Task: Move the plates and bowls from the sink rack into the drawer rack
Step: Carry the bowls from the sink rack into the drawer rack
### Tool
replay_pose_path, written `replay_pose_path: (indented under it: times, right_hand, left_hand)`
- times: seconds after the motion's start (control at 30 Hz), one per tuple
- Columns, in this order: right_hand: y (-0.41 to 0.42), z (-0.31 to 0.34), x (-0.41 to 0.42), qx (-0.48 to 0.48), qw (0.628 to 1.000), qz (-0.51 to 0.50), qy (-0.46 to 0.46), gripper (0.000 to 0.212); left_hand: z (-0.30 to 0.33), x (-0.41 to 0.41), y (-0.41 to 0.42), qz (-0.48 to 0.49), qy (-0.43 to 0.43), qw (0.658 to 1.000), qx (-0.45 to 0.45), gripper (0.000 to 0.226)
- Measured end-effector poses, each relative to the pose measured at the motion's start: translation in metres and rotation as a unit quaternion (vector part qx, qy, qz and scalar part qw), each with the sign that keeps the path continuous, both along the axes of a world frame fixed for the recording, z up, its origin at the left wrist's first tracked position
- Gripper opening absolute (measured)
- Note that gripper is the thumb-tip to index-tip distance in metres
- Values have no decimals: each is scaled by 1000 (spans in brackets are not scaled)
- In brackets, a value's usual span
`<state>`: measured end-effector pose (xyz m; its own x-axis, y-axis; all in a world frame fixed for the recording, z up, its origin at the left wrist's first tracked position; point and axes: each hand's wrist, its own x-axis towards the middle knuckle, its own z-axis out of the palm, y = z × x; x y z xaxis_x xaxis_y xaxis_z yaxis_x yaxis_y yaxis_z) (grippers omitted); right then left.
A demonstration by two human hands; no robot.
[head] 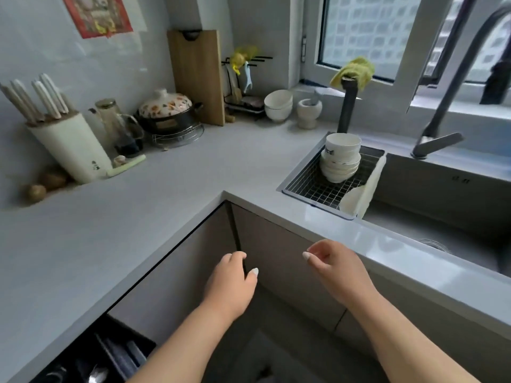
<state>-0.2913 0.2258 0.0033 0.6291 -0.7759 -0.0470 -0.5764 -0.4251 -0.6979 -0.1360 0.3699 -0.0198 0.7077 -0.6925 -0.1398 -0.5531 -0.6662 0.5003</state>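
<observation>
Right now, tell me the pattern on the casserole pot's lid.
The casserole pot's lid is white with orange-brown floral blotches, best seen in the head view.

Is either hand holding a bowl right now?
No, the left hand and right hand are both empty, and the bowls sit stacked in the sink rack.

No readable text from my end. Red poster (96, 15) on the wall has yellow marks, too blurred to make out. Small dark mark on the white knife block (73, 150), could be a logo, can't resolve it. Two dark marks on the sink's back wall (461, 180), illegible. Bowls in the sink rack (341, 158) carry dark patterns, not lettering I can read.
</observation>
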Motion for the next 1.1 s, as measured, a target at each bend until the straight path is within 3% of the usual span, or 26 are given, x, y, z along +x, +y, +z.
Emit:
replay_pose_path:
  times: [0.37,0.63,0.8,1.1]
  right_hand:
    - [-135,7,69,-7,992,-127,12,23]
    - [-240,3,120,-12,980,-190,55,36]
    - [-301,0,150,-7,975,-212,68,44]
    - [-370,-20,186,-10,964,-211,161,42]
  left_hand:
    - [-11,79,-154,-104,-20,994,2,69]
    - [-46,121,-251,-216,-47,969,113,80]
    - [-67,133,-278,-270,-138,941,150,83]
    - [-67,143,-295,-297,-148,934,128,88]
